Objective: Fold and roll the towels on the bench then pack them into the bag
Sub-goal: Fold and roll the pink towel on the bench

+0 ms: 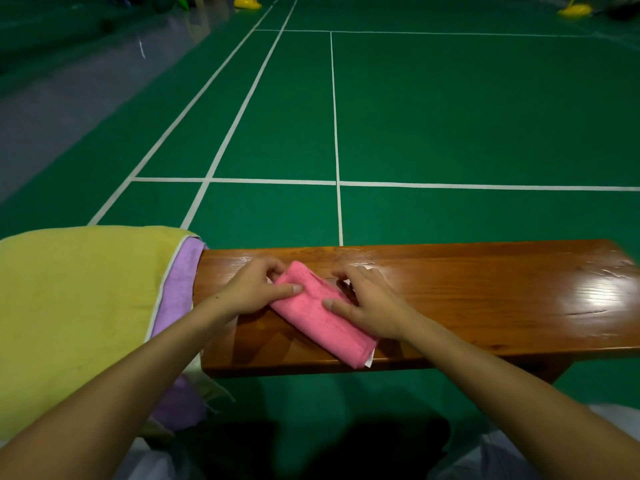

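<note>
Both forearms reach in from the bottom corners. Left hand (254, 289) and right hand (367, 303), fingers curled, grip the pink towel roll (322, 315) mid-frame on the wooden bench (485, 292)

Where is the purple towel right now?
In the head view, the purple towel hangs over the bench's left end, peeking out beneath the yellow towel.

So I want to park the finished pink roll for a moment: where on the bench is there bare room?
The bare stretch is the bench top to the right of the right hand, running to the far end. A narrow strip lies between the left hand and the purple towel. The left end is crowded: the yellow towel covers it, and the pink towel takes the middle.
</note>
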The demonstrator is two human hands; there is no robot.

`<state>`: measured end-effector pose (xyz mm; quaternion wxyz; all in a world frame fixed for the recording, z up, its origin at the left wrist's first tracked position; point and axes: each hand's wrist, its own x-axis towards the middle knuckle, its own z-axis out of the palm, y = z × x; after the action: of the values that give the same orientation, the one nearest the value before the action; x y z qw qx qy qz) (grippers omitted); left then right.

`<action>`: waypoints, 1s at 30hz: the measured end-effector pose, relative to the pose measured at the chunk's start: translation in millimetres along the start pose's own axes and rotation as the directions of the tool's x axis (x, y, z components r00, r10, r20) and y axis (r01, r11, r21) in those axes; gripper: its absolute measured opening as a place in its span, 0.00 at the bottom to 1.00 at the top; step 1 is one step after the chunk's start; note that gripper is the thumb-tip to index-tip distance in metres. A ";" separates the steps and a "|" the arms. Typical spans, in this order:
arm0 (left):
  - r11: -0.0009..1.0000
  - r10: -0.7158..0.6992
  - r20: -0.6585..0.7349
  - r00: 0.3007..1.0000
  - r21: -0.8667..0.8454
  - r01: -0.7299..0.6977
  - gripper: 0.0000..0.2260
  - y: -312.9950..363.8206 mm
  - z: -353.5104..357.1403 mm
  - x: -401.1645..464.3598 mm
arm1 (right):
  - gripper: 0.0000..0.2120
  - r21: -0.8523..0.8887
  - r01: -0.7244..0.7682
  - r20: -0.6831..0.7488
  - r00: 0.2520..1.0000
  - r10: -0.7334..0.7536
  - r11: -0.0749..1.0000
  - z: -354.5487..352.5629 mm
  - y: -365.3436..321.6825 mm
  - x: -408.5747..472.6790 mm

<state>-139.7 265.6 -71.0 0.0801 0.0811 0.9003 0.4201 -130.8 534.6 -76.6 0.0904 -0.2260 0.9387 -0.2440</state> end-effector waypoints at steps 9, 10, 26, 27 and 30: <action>0.956 0.082 -0.120 0.989 -0.273 -0.112 0.20 36.5 11.1 1.0 | 0.47 0.409 0.009 0.042 0.999 -0.029 0.913 -17.4 5.9 -27.8; 0.956 0.072 -0.133 0.989 -0.273 -0.106 0.20 39.4 14.7 1.8 | 0.46 0.417 0.025 0.026 0.999 -0.039 0.909 -22.0 8.3 -34.3; 0.945 0.096 -0.190 0.977 -0.291 -0.149 0.17 162.1 183.2 97.4 | 0.19 0.241 -0.163 -0.212 0.953 0.215 0.957 -117.0 150.7 -142.2; 0.951 0.117 -0.194 0.974 -0.262 -0.166 0.15 174.1 198.0 114.3 | 0.15 0.233 -0.195 -0.237 0.939 0.250 0.953 -128.7 162.9 -145.1; 0.967 0.139 -0.143 0.980 -0.193 -0.165 0.09 217.6 247.6 166.6 | 0.08 0.186 -0.286 -0.320 0.887 0.334 0.940 -162.5 205.8 -157.7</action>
<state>-232.2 623.2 -73.3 -0.0024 0.1143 0.8468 0.5196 -115.5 836.5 -29.4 -0.0238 -0.0197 0.9453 -0.3246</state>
